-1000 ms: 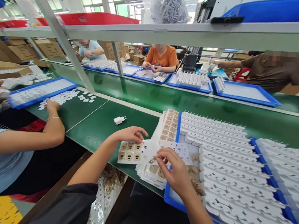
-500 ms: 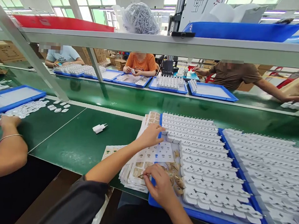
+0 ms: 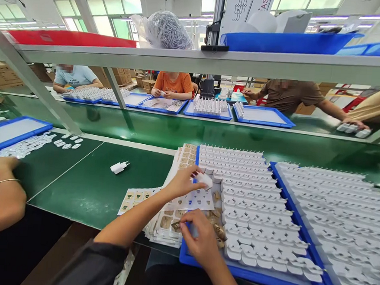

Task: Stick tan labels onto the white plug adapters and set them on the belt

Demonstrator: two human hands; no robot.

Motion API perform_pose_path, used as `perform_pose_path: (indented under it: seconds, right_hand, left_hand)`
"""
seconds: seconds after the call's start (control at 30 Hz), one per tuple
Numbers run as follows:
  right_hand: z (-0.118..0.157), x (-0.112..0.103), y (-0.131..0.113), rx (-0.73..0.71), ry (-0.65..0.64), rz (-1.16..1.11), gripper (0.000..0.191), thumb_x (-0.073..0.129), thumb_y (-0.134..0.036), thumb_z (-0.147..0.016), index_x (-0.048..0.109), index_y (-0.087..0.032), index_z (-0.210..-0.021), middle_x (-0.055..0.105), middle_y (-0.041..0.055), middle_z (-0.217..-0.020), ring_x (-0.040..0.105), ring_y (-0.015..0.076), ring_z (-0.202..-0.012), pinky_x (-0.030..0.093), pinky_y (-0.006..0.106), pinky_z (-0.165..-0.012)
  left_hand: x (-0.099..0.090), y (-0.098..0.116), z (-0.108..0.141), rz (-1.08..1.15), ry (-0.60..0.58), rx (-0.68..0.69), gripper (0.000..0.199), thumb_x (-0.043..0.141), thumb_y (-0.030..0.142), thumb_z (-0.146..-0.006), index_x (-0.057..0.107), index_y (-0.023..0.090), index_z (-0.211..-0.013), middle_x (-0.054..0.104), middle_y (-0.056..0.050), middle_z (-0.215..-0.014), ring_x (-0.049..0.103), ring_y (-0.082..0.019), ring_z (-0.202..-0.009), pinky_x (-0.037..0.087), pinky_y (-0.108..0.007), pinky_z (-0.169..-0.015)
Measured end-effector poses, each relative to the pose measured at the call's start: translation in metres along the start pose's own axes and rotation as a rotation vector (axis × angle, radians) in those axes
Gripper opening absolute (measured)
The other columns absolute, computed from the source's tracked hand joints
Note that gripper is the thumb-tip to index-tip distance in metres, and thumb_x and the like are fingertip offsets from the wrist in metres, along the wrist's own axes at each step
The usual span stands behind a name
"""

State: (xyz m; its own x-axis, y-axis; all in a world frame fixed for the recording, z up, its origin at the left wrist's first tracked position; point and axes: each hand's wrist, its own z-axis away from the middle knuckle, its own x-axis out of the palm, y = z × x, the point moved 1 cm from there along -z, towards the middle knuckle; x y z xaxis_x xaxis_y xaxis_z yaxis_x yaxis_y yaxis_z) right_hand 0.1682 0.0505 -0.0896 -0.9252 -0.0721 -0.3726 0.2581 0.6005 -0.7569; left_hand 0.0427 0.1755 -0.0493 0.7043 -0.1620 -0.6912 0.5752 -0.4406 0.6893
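My left hand point(image 3: 184, 183) is closed on a white plug charger point(image 3: 204, 180), held over the left side of a blue tray point(image 3: 252, 275). Rows of similar white chargers point(image 3: 260, 208) stand in that tray with their pins up. Lower down, my right hand point(image 3: 201, 239) pinches a small brownish sticker point(image 3: 176, 225) between thumb and forefinger. Beneath both hands lies a stack of label sheets point(image 3: 165, 222), overlapping the tray's left edge. Several crumpled brown film pieces point(image 3: 219, 231) lie inside the tray beside my right hand.
A single white charger point(image 3: 119, 167) lies on the green table point(image 3: 85, 187). On the right, a second blue tray point(image 3: 297, 211) holds more chargers. A neighbour's arm point(image 3: 2, 203) reaches among white pieces at left. A shelf beam point(image 3: 182, 63) crosses above; co-workers sit beyond.
My left hand has taken hold of a white charger at the tray's left rows and lifted it slightly. My right hand still pinches the sticker. The whole view has shifted a little.
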Motion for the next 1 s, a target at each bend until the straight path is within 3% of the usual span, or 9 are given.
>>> perform_pose_path:
  seconds: [0.1, 0.17, 0.3, 0.4, 0.5, 0.63, 0.73, 0.87, 1.0]
  right_hand:
    - [-0.003, -0.006, -0.001, 0.126, 0.027, -0.224, 0.007, 0.059, -0.017, -0.091, 0.062, -0.023, -0.090, 0.065, 0.0014, -0.083, 0.062, 0.0176, -0.078, 0.049, 0.029, -0.073]
    - [-0.006, -0.009, -0.005, 0.181, 0.003, -0.370, 0.005, 0.061, -0.020, -0.091, 0.062, -0.024, -0.090, 0.064, 0.0009, -0.083, 0.061, 0.0169, -0.078, 0.049, 0.028, -0.072]
    - [-0.012, -0.013, -0.018, 0.201, -0.075, -0.539, 0.004, 0.062, -0.021, -0.092, 0.063, -0.024, -0.090, 0.062, 0.0000, -0.082, 0.060, 0.0159, -0.076, 0.049, 0.028, -0.072]
    - [-0.014, -0.012, -0.023, 0.212, -0.045, -0.597, 0.005, 0.063, -0.020, -0.092, 0.063, -0.025, -0.090, 0.061, -0.0009, -0.082, 0.058, 0.0146, -0.076, 0.048, 0.026, -0.070]
    - [-0.013, -0.009, -0.024, 0.243, -0.036, -0.622, 0.005, 0.064, -0.020, -0.091, 0.064, -0.025, -0.090, 0.061, -0.0011, -0.083, 0.059, 0.0139, -0.076, 0.048, 0.024, -0.070]
    - [-0.009, -0.008, -0.025, 0.289, -0.067, -0.640, 0.004, 0.065, -0.021, -0.091, 0.065, -0.025, -0.089, 0.061, -0.0015, -0.081, 0.059, 0.0132, -0.074, 0.048, 0.024, -0.069]
    - [-0.010, -0.010, -0.026, 0.318, 0.025, -0.642, 0.004, 0.066, -0.022, -0.090, 0.066, -0.026, -0.090, 0.062, -0.0023, -0.082, 0.058, 0.0124, -0.075, 0.048, 0.022, -0.069]
    - [-0.018, -0.011, -0.026, 0.364, 0.204, -0.584, 0.005, 0.067, -0.022, -0.091, 0.067, -0.027, -0.092, 0.063, -0.0019, -0.087, 0.059, 0.0131, -0.085, 0.047, 0.022, -0.079]
    - [-0.025, -0.010, -0.027, 0.403, 0.210, -0.572, 0.004, 0.068, -0.024, -0.090, 0.068, -0.027, -0.090, 0.064, -0.0018, -0.088, 0.060, 0.0141, -0.087, 0.047, 0.024, -0.081]
  left_hand:
    - [-0.016, -0.005, 0.046, 0.596, 0.065, -0.130, 0.046, 0.076, 0.043, -0.079, 0.057, 0.019, -0.113, 0.068, -0.004, -0.096, 0.066, -0.017, -0.082, 0.053, -0.027, -0.074]
    - [-0.015, -0.004, 0.075, 1.017, 0.120, -0.225, 0.051, 0.083, 0.042, -0.073, 0.059, 0.021, -0.112, 0.069, -0.003, -0.096, 0.066, -0.015, -0.083, 0.052, -0.024, -0.073]
    - [0.004, -0.001, 0.113, 1.282, 0.188, -0.329, 0.041, 0.084, 0.043, -0.072, 0.067, 0.020, -0.102, 0.071, -0.003, -0.094, 0.068, -0.015, -0.082, 0.053, -0.024, -0.073]
    - [0.015, -0.002, 0.126, 1.140, 0.278, -0.297, 0.037, 0.077, 0.048, -0.079, 0.072, 0.018, -0.100, 0.074, -0.007, -0.100, 0.069, -0.020, -0.094, 0.054, -0.029, -0.085]
    - [0.018, -0.005, 0.132, 0.887, 0.315, -0.179, 0.047, 0.073, 0.049, -0.083, 0.070, 0.018, -0.118, 0.073, -0.011, -0.118, 0.067, -0.027, -0.111, 0.053, -0.037, -0.097]
    - [0.010, -0.005, 0.139, 0.499, 0.362, -0.050, 0.048, 0.074, 0.041, -0.084, 0.065, 0.022, -0.128, 0.072, -0.010, -0.122, 0.070, -0.025, -0.109, 0.055, -0.037, -0.095]
    - [0.002, 0.002, 0.141, 0.284, 0.368, 0.070, 0.043, 0.072, 0.034, -0.087, 0.064, 0.023, -0.128, 0.073, -0.010, -0.122, 0.069, -0.024, -0.112, 0.055, -0.037, -0.099]
    - [-0.003, 0.010, 0.141, 0.217, 0.365, 0.200, 0.046, 0.069, 0.029, -0.089, 0.060, 0.023, -0.134, 0.071, -0.011, -0.123, 0.068, -0.023, -0.113, 0.056, -0.038, -0.098]
    - [-0.005, 0.013, 0.140, 0.194, 0.382, 0.232, 0.050, 0.072, 0.025, -0.087, 0.059, 0.024, -0.135, 0.071, -0.012, -0.123, 0.067, -0.024, -0.113, 0.056, -0.039, -0.097]
